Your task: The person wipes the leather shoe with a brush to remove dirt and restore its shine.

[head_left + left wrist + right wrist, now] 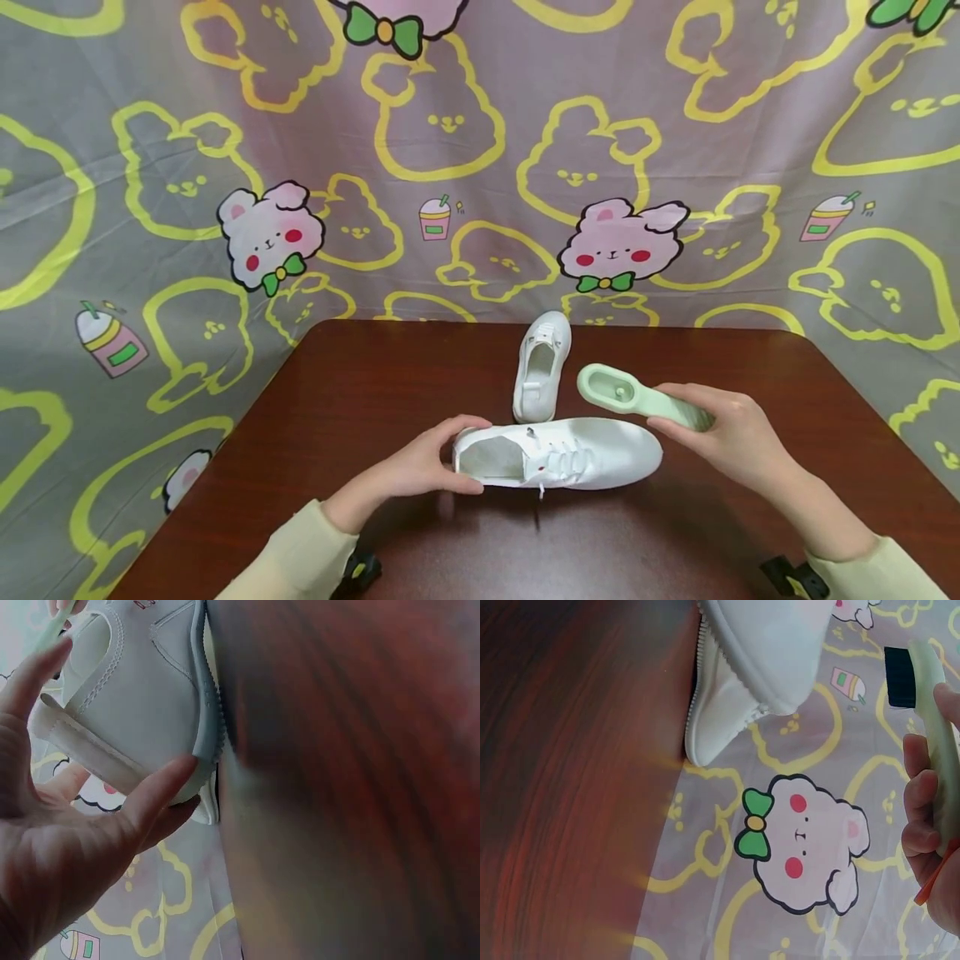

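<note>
A white lace-up sneaker (611, 450) lies sideways across the table, its toe to the right. My left hand (423, 458) grips it at the heel, thumb on the near side and fingers on the far side. In the left wrist view, the thumb presses low on the heel of the sneaker (142, 682), by the sole. Held in my right hand (731, 429) is a pale green scrub brush (630, 398), up beyond the toe and apart from the sneaker. Dark bristles (901, 677) show on the brush in the right wrist view.
Behind the gripped sneaker, a second white sneaker (536, 408) points away toward the back edge. Both stand on a dark reddish-brown wooden table (405, 367). A grey cartoon-print curtain (510, 158) hangs around the back and sides.
</note>
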Demonstrator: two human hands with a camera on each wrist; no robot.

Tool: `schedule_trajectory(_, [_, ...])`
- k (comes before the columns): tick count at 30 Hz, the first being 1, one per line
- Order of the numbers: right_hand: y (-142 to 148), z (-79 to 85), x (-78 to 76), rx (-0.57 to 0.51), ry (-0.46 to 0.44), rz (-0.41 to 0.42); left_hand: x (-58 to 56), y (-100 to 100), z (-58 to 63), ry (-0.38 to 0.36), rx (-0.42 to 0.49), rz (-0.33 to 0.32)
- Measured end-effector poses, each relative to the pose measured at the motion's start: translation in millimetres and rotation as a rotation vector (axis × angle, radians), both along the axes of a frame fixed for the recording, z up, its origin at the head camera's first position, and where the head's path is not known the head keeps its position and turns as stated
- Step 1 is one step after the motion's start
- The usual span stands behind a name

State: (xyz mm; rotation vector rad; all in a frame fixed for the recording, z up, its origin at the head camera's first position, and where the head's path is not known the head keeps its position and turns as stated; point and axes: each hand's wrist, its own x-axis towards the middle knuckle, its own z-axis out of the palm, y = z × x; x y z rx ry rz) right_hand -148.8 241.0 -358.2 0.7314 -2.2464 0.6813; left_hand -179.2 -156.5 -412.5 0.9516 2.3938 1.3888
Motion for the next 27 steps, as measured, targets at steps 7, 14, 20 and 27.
schedule_trajectory(7, [4.4,-1.9,2.1,-0.009,-0.003,-0.034,-3.1,4.8,-3.0,0.124,-0.06,-0.037])
schedule_trajectory(14, [9.9,-2.8,4.2,-0.015,0.004,-0.05,-2.5,18.0,-5.2,0.031,-0.076,-0.049])
schedule_trajectory(20, [13.4,-2.4,4.4,-0.026,0.002,-0.057,-1.7,23.9,-3.6,0.076,-0.12,-0.061])
schedule_trajectory(27, [14.9,-2.1,5.1,-0.024,0.004,-0.062,-3.2,19.3,3.4,-0.006,-0.089,-0.158])
